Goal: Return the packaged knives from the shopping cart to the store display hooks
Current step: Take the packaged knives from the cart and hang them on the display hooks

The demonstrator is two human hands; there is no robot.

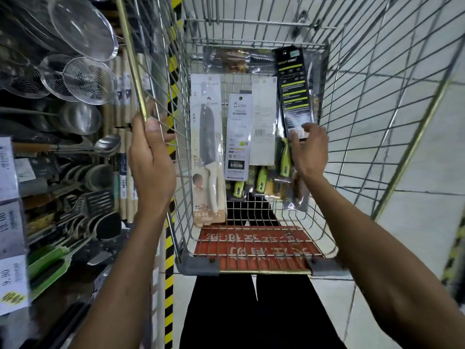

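Note:
Several packaged knives lie in the wire shopping cart (251,269). A beige pack with a white-handled dark knife (207,152) lies at the left, two white-backed packs (239,137) in the middle, and green-handled knives (261,180) underneath. My right hand (308,149) reaches into the cart and pinches the lower end of a black knife package with yellow print (295,94), which is tilted up against the cart's right side. My left hand (151,157) grips the brass-coloured top rail of the cart's left wall.
Store display shelving on the left carries wire strainers (78,79), ladles, spoons (105,144), spatulas and price tags (12,283). A yellow-and-black striped post (169,285) stands between shelf and cart. A red sign lies at the cart's near end. Tiled floor lies to the right.

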